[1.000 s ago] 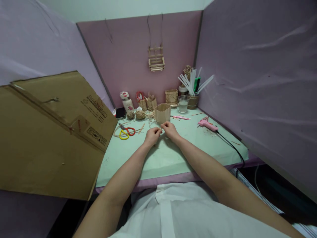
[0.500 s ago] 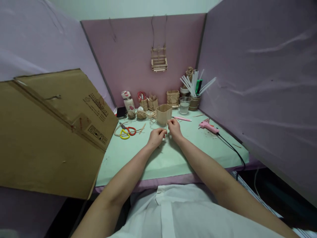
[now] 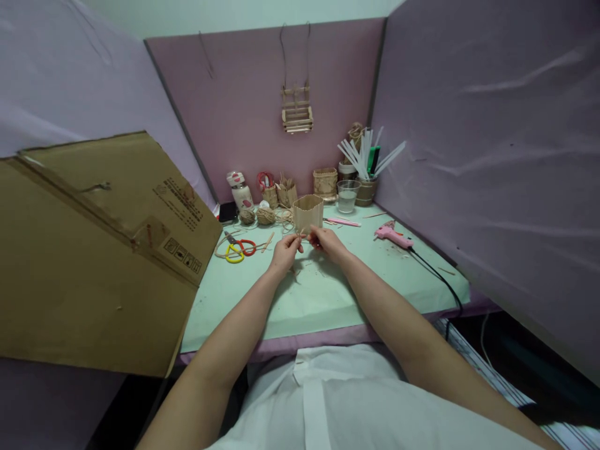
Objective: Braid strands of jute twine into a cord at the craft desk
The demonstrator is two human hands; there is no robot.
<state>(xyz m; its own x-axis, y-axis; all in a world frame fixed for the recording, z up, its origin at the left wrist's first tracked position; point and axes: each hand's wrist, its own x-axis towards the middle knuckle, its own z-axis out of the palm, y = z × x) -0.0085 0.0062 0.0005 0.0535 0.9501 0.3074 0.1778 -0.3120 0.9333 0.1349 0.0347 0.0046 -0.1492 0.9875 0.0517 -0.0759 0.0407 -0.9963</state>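
Note:
My left hand (image 3: pixel 285 252) is closed in a pinch on a thin strand of twine (image 3: pixel 302 233), whose light end shows at the fingertips. Close beside it on the right, my right hand (image 3: pixel 330 242) has its fingers bent together at the same twine. Just behind both hands stands an open-topped container made of craft sticks (image 3: pixel 307 214). Two balls of twine, a darker one (image 3: pixel 247 216) and a lighter one (image 3: pixel 266 215), sit to its left, with loose loops (image 3: pixel 284 216) beside them. Small fibre scraps lie under my hands.
Scissors (image 3: pixel 240 249) with red and yellow handles lie left. A pink glue gun (image 3: pixel 394 235) with a black cord lies right. Along the back stand a bottle (image 3: pixel 240 192), a cup of water (image 3: pixel 347 199) and a pot of white sticks (image 3: pixel 366 192). Cardboard (image 3: pixel 107 262) leans at the left.
My hands have moved slightly left and a little apart, with the right wrist turned more sideways. The whole view has shifted a little. The objects on the table stay in place.

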